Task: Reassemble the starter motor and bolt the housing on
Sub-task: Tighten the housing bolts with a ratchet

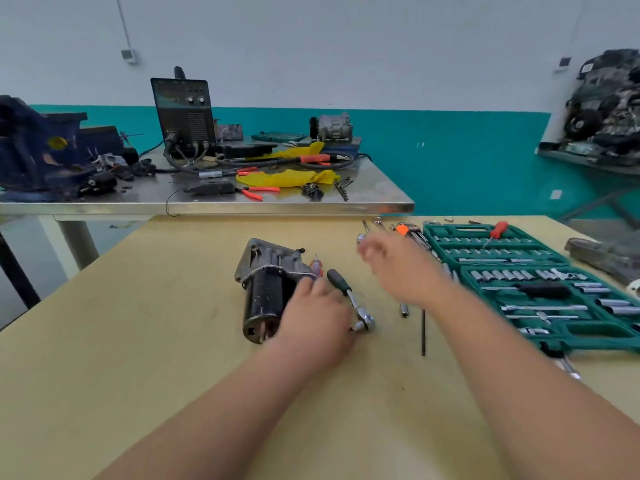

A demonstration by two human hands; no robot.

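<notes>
Starter motor [266, 289] at desk [138, 341] centre being touched by left hand [311, 313], fingers flat; right hand [394, 268] blurred, grip cannot be told.

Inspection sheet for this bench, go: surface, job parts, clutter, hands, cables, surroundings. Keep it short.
Surface: wooden table, pale top.
Job's things: starter motor lying on its side; ratchet beside it; open socket set at right.
Clutter: loose socket, thin rod, small screwdriver behind the motor.
Hands: left hand rests against the motor, grip unclear; right hand blurred above the table.
Cables: welder leads on the steel bench behind.
Surroundings: welder, blue vise, engine at far right.
</notes>
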